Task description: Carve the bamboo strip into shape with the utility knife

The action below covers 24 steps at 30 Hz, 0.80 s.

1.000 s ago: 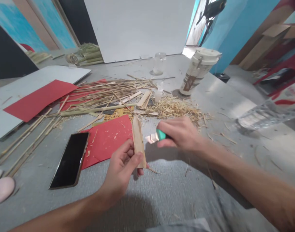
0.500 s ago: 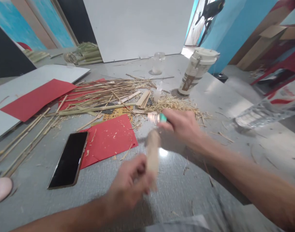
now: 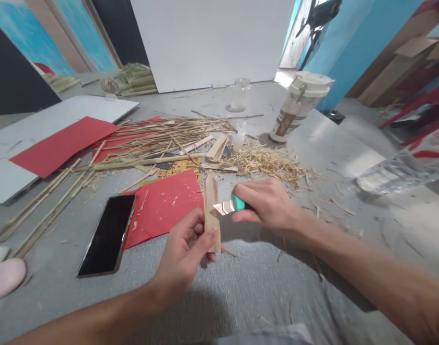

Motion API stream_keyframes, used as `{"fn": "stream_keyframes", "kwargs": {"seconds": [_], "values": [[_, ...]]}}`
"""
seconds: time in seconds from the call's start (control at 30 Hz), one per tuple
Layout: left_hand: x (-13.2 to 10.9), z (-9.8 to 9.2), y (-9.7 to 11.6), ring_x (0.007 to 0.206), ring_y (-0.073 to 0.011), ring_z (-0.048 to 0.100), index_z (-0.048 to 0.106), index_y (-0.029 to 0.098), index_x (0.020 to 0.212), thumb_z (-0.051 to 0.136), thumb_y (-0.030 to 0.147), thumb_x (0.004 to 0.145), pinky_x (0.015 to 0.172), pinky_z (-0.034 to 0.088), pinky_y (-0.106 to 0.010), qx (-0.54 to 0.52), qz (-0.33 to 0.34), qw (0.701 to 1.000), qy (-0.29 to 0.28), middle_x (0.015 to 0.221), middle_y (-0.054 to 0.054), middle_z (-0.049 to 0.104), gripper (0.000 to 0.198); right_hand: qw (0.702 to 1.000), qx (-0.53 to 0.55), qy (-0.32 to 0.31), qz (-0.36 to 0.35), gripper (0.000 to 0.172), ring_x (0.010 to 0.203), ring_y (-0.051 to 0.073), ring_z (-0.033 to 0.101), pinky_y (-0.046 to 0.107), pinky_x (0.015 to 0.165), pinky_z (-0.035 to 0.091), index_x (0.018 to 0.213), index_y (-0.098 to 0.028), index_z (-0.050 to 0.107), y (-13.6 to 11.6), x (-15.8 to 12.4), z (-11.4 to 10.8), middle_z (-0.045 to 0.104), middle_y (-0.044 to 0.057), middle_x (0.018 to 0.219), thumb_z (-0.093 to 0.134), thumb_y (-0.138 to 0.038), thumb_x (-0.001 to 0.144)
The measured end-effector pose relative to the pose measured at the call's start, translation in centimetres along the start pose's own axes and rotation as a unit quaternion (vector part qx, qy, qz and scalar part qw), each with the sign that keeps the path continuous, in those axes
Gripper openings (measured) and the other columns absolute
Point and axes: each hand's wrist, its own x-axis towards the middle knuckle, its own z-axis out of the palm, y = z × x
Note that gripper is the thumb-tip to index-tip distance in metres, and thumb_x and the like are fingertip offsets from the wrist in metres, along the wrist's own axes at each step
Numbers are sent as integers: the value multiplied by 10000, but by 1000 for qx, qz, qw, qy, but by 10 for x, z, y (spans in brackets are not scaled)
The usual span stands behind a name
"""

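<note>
Between thumb and fingers, my left hand [image 3: 187,249] grips the lower end of a flat, pale straw strip [image 3: 212,206], which stands nearly upright. My right hand [image 3: 268,202] is closed round the green handle of a utility knife [image 3: 228,206]. The blade points left, its tip at the strip's face; whether it touches cannot be made out. Left of the strip lies a red sheet [image 3: 165,206] dotted with shavings. Past the knife is a heap of straw shavings [image 3: 268,160]. Split pale pieces [image 3: 217,148] rest beside that heap.
Long dry stalks [image 3: 162,132] spread across the table's middle. A black phone [image 3: 106,237] lies at left, near a pinkish oval object [image 3: 7,278]. Farther back stand a glass jar [image 3: 240,96] and a white tumbler [image 3: 298,105]. A clear plastic bottle [image 3: 399,175] lies at right.
The knife has come down and left, from beyond the strip's top to its face. My left hand has raised the strip a little and shifted it left. The view has turned slightly.
</note>
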Motion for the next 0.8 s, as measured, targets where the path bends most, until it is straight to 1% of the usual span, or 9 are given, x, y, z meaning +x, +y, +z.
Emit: {"fn": "stream_keyframes", "kwargs": {"seconds": [0.13, 0.2, 0.27, 0.3, 0.4, 0.47, 0.53, 0.63, 0.8], "values": [[-9, 5, 1, 570, -101, 563, 663, 193, 1018, 714, 522, 1006, 532, 459, -213, 8, -12, 999, -35, 753, -15, 693, 333, 1000, -14, 13, -13, 695, 540, 135, 391, 319, 546, 236, 739, -240, 507, 7, 1, -3, 441, -33, 610, 319, -831, 1053], [-16, 8, -1, 577, -103, 564, 660, 199, 964, 690, 498, 1022, 544, 447, -219, 39, -25, 995, -87, 747, -23, 699, 306, 996, -44, 56, 56, 680, 529, 141, 377, 326, 549, 232, 729, -250, 476, 21, 1, -11, 441, -28, 601, 334, -832, 1052], [-22, 10, -3, 622, -122, 600, 648, 196, 837, 681, 441, 1029, 565, 452, -229, 94, -30, 979, -179, 720, -34, 684, 313, 969, -82, 136, 188, 630, 512, 145, 363, 333, 551, 221, 731, -262, 450, 38, -1, -21, 445, -27, 587, 388, -794, 1064], [-23, 10, -3, 609, -124, 600, 641, 198, 809, 689, 419, 1019, 547, 440, -228, 104, -26, 975, -195, 698, -32, 679, 310, 960, -90, 159, 213, 603, 511, 151, 362, 338, 555, 215, 732, -269, 429, 45, -1, -26, 438, -26, 580, 402, -766, 1074], [-17, 8, -1, 577, -110, 564, 645, 205, 878, 714, 424, 979, 520, 449, -210, 55, -18, 995, -83, 693, 0, 641, 251, 940, -47, 223, 255, 621, 521, 160, 385, 349, 564, 246, 681, -278, 379, 51, -3, -32, 406, -23, 555, 379, -756, 1078], [-10, 6, 1, 553, -100, 549, 646, 199, 899, 718, 431, 972, 509, 459, -202, 50, -10, 998, -34, 699, 2, 648, 254, 943, 47, 206, 257, 652, 539, 156, 408, 345, 561, 281, 660, -270, 420, 41, -2, -26, 444, -13, 577, 358, -771, 1073], [-6, 5, 3, 539, -93, 550, 644, 192, 898, 718, 434, 974, 512, 474, -199, 56, -15, 998, -23, 706, -5, 669, 264, 933, 187, 161, 261, 653, 532, 142, 412, 328, 537, 309, 672, -258, 471, 24, 0, -15, 474, -19, 585, 398, -782, 1056], [-5, 6, 4, 532, -89, 559, 633, 189, 884, 726, 433, 968, 521, 488, -197, 56, -27, 998, -21, 703, -8, 682, 275, 880, 382, 94, 265, 550, 498, 112, 363, 292, 487, 300, 764, -237, 549, -1, 2, 1, 435, -68, 582, 570, -725, 1017], [-7, 9, 3, 529, -89, 562, 637, 189, 869, 750, 426, 942, 519, 501, -190, 56, -40, 998, -13, 690, -6, 682, 273, 827, 485, 69, 277, 314, 478, 95, 350, 265, 461, 285, 865, -203, 669, -18, 2, 7, 422, -98, 556, 692, -485, 1001]]}}
